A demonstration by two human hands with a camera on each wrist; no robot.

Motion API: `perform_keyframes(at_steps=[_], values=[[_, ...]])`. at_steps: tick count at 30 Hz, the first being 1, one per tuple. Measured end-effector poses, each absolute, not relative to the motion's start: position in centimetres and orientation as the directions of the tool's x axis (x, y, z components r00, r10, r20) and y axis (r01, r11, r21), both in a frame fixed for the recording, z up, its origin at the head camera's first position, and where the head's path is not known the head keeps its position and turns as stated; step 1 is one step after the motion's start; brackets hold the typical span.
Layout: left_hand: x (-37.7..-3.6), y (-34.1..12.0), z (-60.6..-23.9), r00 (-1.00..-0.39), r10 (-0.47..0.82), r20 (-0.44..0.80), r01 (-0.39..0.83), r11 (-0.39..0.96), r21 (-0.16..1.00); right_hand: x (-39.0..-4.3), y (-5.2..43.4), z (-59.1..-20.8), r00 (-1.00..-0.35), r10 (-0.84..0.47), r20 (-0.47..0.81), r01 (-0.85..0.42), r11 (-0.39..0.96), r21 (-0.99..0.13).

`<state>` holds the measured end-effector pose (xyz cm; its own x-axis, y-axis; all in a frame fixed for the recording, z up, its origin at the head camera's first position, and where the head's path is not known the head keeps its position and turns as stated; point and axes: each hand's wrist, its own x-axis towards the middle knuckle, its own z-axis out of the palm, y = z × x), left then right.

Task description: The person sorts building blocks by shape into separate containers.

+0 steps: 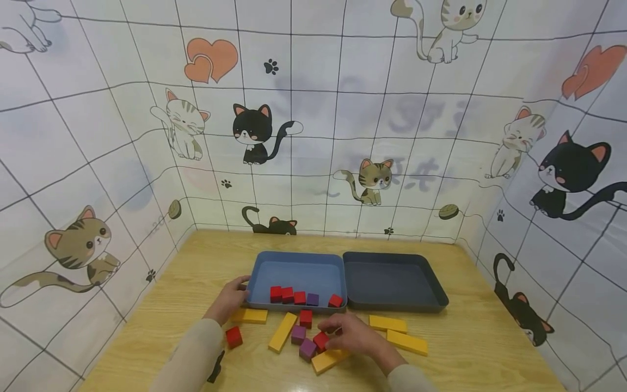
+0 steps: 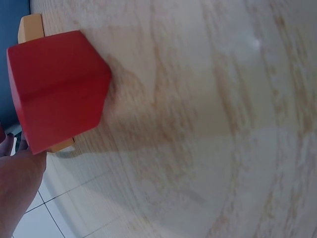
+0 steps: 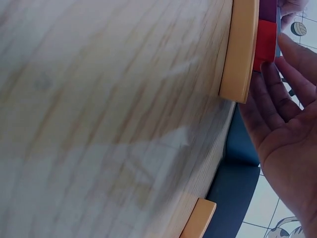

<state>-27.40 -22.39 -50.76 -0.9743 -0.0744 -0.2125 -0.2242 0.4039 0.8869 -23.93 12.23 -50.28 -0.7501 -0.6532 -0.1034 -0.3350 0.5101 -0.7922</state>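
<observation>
My left hand [image 1: 232,300] rests at the left rim of the blue tray [image 1: 301,261], its fingers touching the edge. Inside that tray, several red cubes [image 1: 287,295] and a purple cube [image 1: 312,299] line the near side. In front of it, my right hand [image 1: 350,333] holds a red cube [image 1: 320,341] between thumb and fingers, low by the table; the right wrist view shows fingertips against this red cube [image 3: 266,42]. Two purple cubes [image 1: 307,349] sit just left of it. A yellow block [image 1: 329,360] lies under the right hand.
A dark grey tray [image 1: 394,280] adjoins the blue one on the right. Yellow blocks [image 1: 406,342] lie before it, with others [image 1: 282,332] farther left. One red cube [image 1: 234,337] sits near the left forearm and looms large in the left wrist view. Cat-printed sheeting [image 1: 313,136] walls the table.
</observation>
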Motion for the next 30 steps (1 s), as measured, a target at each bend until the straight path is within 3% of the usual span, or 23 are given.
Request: perform_keyframes(at_steps=[23,30], values=[[-27.37,-22.34,-50.87,-0.977,-0.069,-0.200,-0.210,0.400,0.892,-24.02,12.17,-50.51,-0.776,-0.627,-0.066,-0.401,0.572,-0.715],[-27.29,-22.26,-50.82,-0.978,-0.068,-0.197,-0.208,0.398,0.894,-23.90,12.15,-50.41,-0.812,-0.576,-0.097,-0.338,0.598,-0.727]])
